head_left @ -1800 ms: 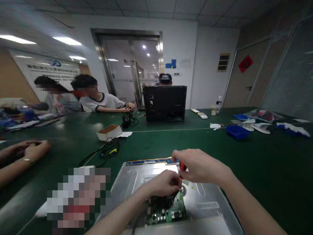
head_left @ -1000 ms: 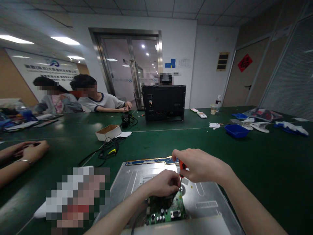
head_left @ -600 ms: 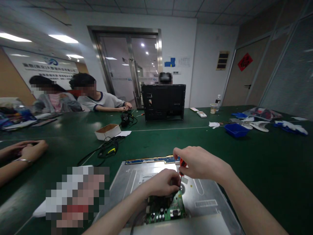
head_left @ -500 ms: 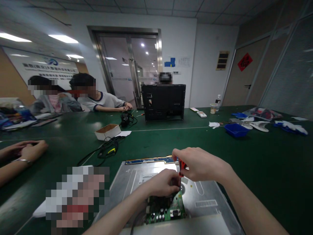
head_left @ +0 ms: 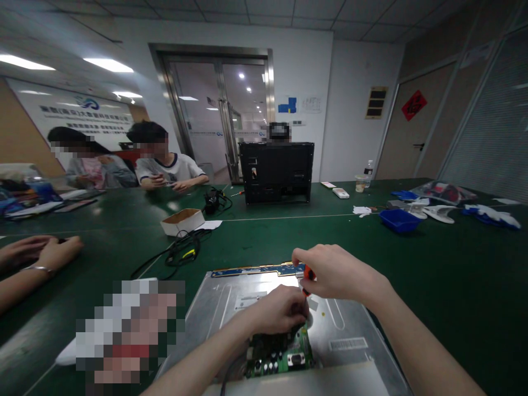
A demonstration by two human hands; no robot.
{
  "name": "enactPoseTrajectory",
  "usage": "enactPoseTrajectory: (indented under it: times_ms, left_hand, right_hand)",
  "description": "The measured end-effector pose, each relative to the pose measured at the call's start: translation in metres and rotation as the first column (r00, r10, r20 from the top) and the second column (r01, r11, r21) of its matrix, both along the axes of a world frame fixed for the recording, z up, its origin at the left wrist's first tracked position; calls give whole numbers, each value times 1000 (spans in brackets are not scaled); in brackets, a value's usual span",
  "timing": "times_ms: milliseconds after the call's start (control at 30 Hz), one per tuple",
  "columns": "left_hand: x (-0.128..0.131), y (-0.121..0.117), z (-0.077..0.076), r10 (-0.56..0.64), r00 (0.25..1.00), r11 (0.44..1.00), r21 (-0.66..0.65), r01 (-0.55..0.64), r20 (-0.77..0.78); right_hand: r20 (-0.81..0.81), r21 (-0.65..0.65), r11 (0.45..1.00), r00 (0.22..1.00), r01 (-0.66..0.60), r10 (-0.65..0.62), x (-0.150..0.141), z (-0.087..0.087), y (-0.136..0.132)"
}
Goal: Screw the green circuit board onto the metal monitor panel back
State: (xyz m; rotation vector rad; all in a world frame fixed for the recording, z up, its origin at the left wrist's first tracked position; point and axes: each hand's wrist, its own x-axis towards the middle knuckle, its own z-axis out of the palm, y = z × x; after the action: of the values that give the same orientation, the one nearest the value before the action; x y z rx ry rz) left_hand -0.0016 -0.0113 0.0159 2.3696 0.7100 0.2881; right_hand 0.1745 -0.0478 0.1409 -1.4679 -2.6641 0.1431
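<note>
A flat silver metal panel [head_left: 350, 316] lies on the table right in front of me, with a green circuit board [head_left: 282, 355] on its near middle part. My right hand [head_left: 340, 272] is closed round the orange and black handle of a screwdriver [head_left: 309, 273], which points down toward the board. Just over the board's far edge is my left hand [head_left: 282, 311], its fingers curled together at the lower end of the screwdriver's shaft. Whatever those fingers pinch is hidden, and so is the screwdriver's tip. A blue strip board [head_left: 251, 270] runs along the panel's far edge.
Beyond the panel stand a black monitor housing [head_left: 276, 173], an open cardboard box [head_left: 182, 221] and tangled black cables [head_left: 181, 250]. A blue tray [head_left: 399, 220] is at the right. Another person's hands [head_left: 53, 253] rest at the left; more people sit across the green table [head_left: 268, 236].
My right hand has risen slightly and turned on the screwdriver, showing more of the orange handle. My left fingers have shifted slightly right. Across the table, one person has leaned back and raised a hand.
</note>
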Motion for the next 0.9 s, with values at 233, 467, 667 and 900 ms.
enactPoseTrajectory:
  times_ms: [233, 467, 667, 900]
  left_hand:
    - [0, 1, 0, -4, 1000, 1000, -23, 4, -4]
    - [-3, 5, -2, -60, 998, 998, -19, 60, -5]
    - [-3, 6, -8, -45, 998, 998, 39, 47, -38]
    - [-3, 3, -2, -3, 998, 995, 95, 9, -63]
  right_hand:
    - [7, -29, 1000, 1000, -10, 11, 0, 3, -4]
    - [23, -17, 1000, 999, 26, -26, -3, -1, -3]
    - [-18, -26, 999, 999, -35, 34, 0, -4, -3]
    - [58, 23, 998, 997, 52, -53, -3, 0, -1]
